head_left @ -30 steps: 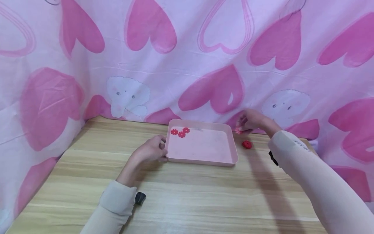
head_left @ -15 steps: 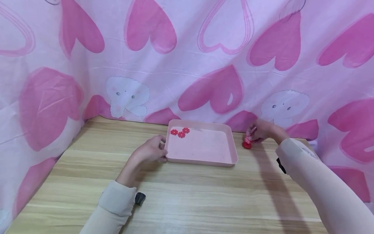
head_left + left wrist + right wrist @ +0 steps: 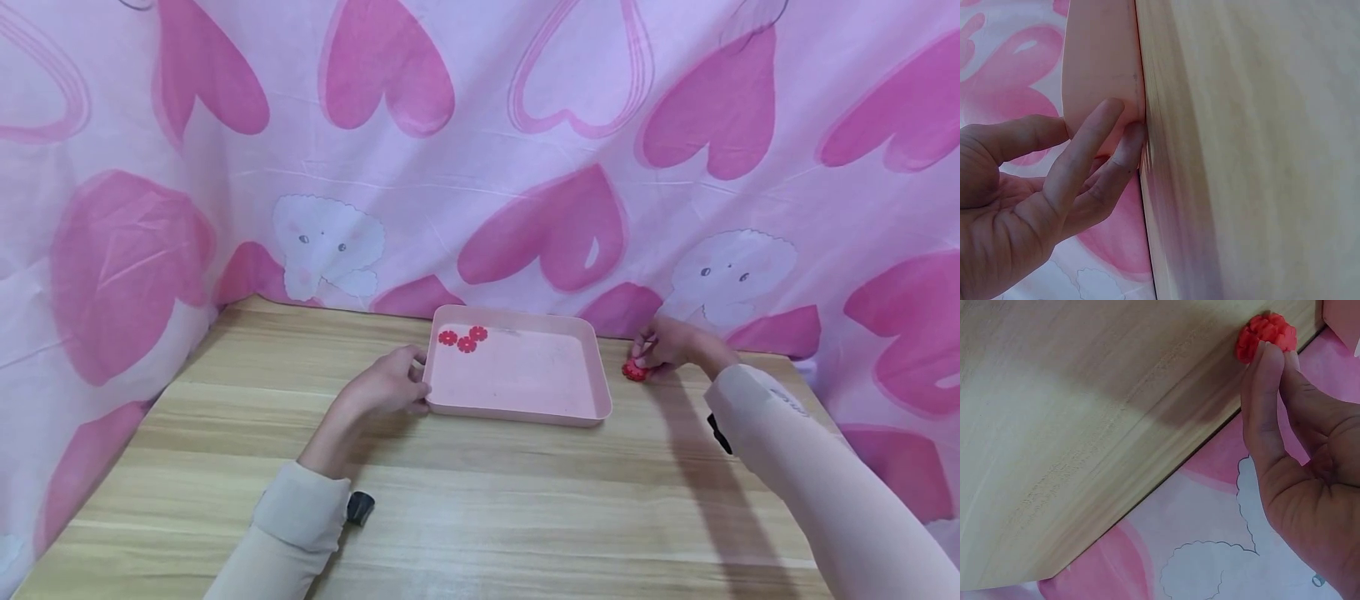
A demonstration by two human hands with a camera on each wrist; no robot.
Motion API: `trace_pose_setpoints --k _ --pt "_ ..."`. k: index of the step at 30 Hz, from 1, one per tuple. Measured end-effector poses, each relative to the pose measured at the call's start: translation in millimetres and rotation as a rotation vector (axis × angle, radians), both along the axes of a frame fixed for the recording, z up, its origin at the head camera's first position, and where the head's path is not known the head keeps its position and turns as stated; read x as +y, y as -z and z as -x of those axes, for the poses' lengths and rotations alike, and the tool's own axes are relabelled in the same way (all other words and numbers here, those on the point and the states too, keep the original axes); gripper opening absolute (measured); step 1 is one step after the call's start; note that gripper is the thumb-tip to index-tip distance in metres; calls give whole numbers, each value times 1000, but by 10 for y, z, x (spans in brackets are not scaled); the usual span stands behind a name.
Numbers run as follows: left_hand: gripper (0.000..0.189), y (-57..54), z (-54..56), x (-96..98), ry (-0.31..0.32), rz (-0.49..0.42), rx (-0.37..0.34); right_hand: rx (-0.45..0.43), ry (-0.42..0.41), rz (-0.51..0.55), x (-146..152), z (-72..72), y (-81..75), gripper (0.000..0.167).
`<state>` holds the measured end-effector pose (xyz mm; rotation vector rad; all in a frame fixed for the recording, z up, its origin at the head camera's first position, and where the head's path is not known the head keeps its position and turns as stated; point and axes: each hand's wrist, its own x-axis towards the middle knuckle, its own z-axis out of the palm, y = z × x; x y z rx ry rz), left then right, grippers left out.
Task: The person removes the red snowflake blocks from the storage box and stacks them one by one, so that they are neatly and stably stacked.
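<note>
In the head view a shallow pink tray (image 3: 517,417) stands at the back of the wooden table. My left hand (image 3: 386,383) holds its front left corner; in the left wrist view the fingers (image 3: 1088,150) bend against the tray's outer wall (image 3: 1100,56). Right of the tray, my right hand (image 3: 671,343) pinches a red notched interlocking disc (image 3: 636,370) from above, close over the tabletop. Several red lobes (image 3: 1266,331) show bunched at the fingertips in the right wrist view, partly hidden by the fingers. Three flat red notched discs (image 3: 467,344) lie in the tray's back left corner.
A pink cloth (image 3: 480,167) with hearts hangs right behind the table (image 3: 480,508) and along its left side. The table's back edge (image 3: 1147,497) runs close by my right hand. A black strap end (image 3: 360,509) sticks out by the left cuff.
My right hand has come from beside the tray's back right corner toward the front right, bringing a disc down onto the red piece there. The left hand and tray have stayed in place.
</note>
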<state>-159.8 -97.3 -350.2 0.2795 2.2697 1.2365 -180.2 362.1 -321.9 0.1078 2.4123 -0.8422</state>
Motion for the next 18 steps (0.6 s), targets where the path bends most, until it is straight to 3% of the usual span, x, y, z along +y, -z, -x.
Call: trace_pose_setpoints --k 9,18 --pt "49 -15 -5 3 2 22 2 50 -19 -33 -27 -36 6 18" --pt "48 3 -3 8 3 13 12 92 -38 -41 -32 -46 -25 10"
